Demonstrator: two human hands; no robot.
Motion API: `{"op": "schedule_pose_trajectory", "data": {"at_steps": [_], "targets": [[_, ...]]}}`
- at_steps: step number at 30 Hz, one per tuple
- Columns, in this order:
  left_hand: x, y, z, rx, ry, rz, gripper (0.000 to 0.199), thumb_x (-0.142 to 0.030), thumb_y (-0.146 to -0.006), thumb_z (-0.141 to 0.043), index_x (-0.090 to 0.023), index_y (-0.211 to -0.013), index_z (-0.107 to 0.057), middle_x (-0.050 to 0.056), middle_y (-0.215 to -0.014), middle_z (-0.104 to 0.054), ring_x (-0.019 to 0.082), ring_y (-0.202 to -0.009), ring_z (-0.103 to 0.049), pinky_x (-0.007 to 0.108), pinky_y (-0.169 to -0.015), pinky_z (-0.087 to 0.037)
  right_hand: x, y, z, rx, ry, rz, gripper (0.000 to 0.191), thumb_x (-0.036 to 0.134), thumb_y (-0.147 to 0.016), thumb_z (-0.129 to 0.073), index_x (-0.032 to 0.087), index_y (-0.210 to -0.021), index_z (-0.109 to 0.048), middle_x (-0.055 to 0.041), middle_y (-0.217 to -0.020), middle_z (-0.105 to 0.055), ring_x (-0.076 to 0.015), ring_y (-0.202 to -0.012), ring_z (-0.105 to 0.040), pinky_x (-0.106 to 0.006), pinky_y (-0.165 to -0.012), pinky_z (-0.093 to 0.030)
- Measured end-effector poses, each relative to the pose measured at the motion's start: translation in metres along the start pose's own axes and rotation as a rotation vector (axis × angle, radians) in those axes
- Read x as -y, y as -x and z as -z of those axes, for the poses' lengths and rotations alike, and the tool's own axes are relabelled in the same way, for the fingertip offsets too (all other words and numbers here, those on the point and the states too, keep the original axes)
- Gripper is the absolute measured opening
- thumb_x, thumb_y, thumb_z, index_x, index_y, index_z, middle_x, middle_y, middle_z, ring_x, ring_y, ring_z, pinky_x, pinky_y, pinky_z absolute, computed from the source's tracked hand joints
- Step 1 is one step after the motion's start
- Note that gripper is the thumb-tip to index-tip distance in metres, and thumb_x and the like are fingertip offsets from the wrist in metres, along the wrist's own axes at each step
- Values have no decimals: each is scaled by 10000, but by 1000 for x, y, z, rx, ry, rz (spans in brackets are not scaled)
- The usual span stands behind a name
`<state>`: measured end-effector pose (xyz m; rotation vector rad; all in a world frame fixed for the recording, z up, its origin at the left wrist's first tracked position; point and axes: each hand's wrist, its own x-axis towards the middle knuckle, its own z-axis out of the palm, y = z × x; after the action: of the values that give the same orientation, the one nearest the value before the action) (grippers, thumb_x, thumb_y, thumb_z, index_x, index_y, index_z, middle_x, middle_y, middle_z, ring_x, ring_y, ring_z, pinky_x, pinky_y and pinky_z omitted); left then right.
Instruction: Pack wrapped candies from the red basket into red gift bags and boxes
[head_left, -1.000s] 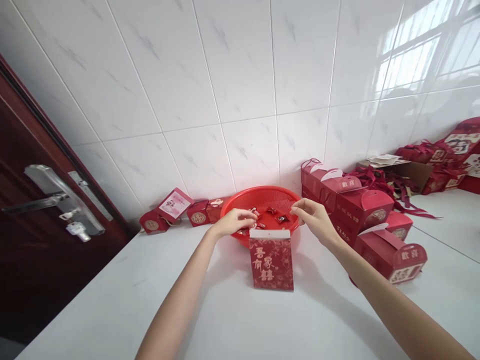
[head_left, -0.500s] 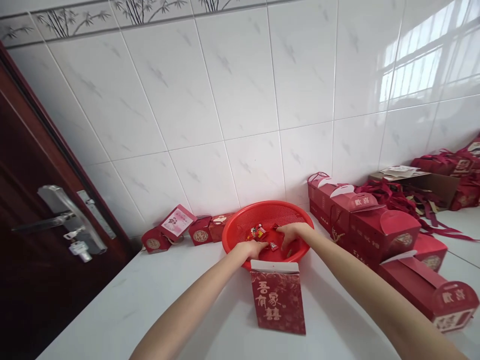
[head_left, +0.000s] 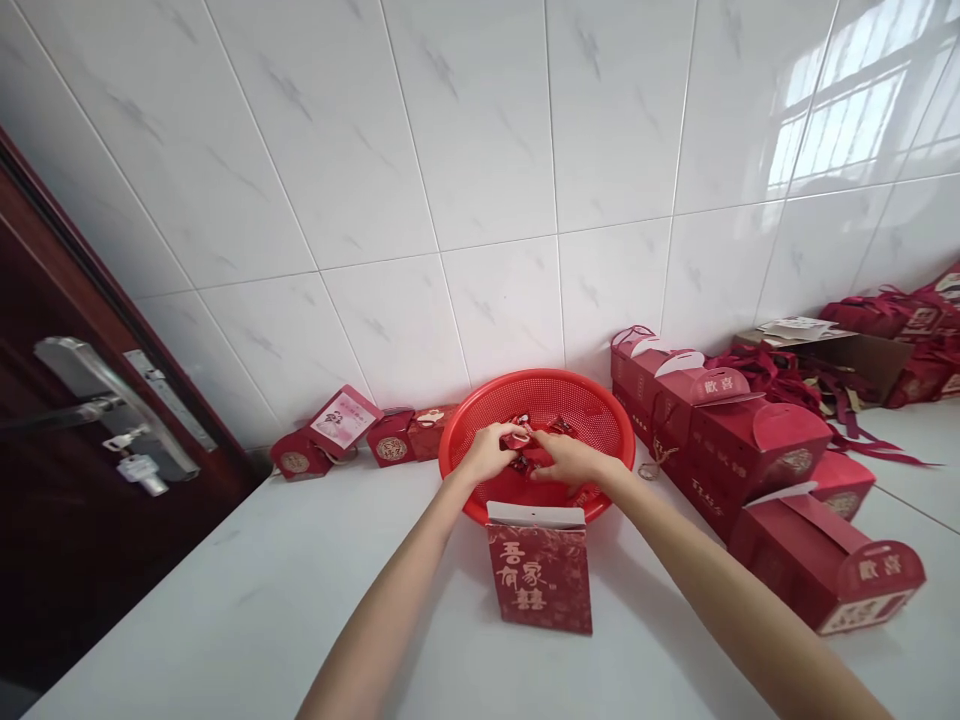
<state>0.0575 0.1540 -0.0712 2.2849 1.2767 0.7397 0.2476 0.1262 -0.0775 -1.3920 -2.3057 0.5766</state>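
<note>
Both hands are inside a red plastic basket with mesh walls. My left hand is closed, pinching a small red-wrapped candy. My right hand is close beside it, palm down, its fingers stretched out and apart, their tips close to the same candy. A few more small wrapped candies lie around the fingers on the basket's floor, partly hidden. In front of the basket stands a dark red gift box with gold characters and a pale raised flap at its top.
Red gift boxes stand in a row on the right. Behind them are dark red ribbons and an open cardboard box. Several small red boxes and a pink card line the tiled wall. A door handle is at left.
My left hand has lifted slightly within the basket and now pinches a candy. My right hand has turned flatter, fingers toward the left hand. The view has tilted down a little.
</note>
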Motion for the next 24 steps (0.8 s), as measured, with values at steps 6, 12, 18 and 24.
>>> {"op": "schedule_pose_trajectory", "data": {"at_steps": [6,12,18,24], "targets": [[3,0,3,-71,414,-90,442,-219,-781,-710,-174,-1219,-684,121,-1327,-686,281,-1255,-632,393,-1043,-537,-1,-1,8,-245,-352,37,424,293,-880,-664,204,-1288,-590,-83,-1220,-716,-202,-1062,-694,-309,-878,-541],[10,-5,2,-114,474,-47,621,-175,-781,-699,-187,-1382,-545,120,-1256,-691,247,-1254,-620,393,-1043,-525,-12,-6,14,-535,-463,-155,268,197,-778,-622,183,-1030,-710,-50,-901,-734,-216,-874,-687,-328,-812,-526],[10,-7,3,-191,473,-75,511,-165,-743,-680,-175,-1252,-636,109,-1254,-693,235,-1215,-633,379,-1052,-511,-12,-3,18,-604,-457,-231,232,138,-670,-536,212,-810,-706,-24,-784,-707,-214,-798,-656,-311,-763,-496],[8,-9,3,-183,411,-93,299,-229,-742,-693,-165,-1031,-736,92,-1122,-734,227,-1043,-685,380,-987,-544,-11,-4,18,-649,-567,-253,300,137,-609,-603,214,-884,-694,-11,-761,-681,-217,-821,-643,-323,-790,-495]]}}
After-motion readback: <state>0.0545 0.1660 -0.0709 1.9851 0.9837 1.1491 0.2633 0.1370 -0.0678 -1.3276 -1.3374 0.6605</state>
